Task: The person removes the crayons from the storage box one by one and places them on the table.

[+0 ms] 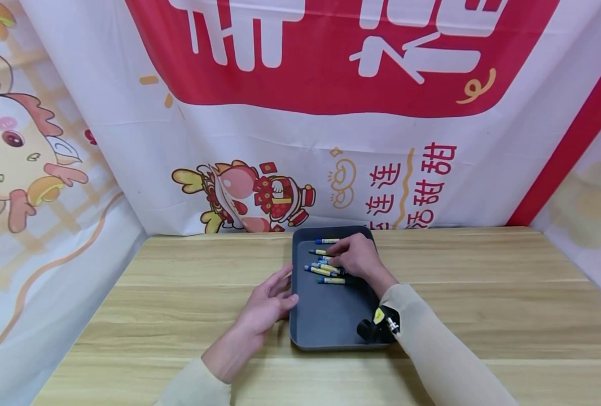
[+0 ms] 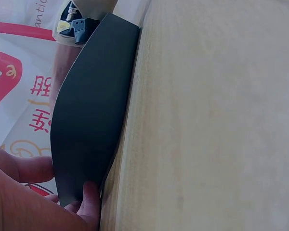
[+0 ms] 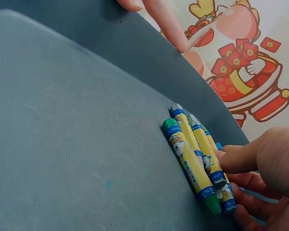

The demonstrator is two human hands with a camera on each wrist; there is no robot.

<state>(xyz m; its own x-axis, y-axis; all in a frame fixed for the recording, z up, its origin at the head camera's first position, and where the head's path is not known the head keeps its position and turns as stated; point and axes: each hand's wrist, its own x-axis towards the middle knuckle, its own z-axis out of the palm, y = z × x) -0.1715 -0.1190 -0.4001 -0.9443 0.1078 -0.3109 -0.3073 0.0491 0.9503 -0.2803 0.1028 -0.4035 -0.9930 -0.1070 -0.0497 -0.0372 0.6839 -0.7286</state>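
A dark grey tray (image 1: 325,321) lies on the wooden table, holding several crayons (image 1: 332,280) in yellow wrappers with blue bands. My left hand (image 1: 267,301) grips the tray's left side, with fingers at the rim and against the outer wall. Inside the tray, toward its far end, my right hand (image 1: 357,256) has its thumb and fingers curled at a crayon in the pile, which they largely hide. A green crayon (image 3: 190,166) lies in front of this pile in the right wrist view, with grey-tipped crayons (image 3: 207,151) leaning together beside it.
Behind the tray hangs a white cloth (image 1: 300,135) printed with red shapes and a cartoon figure. The wooden table (image 1: 178,293) extends to both sides of the tray. A black wrist camera (image 1: 376,327) on the right forearm hangs over the tray's near right corner.
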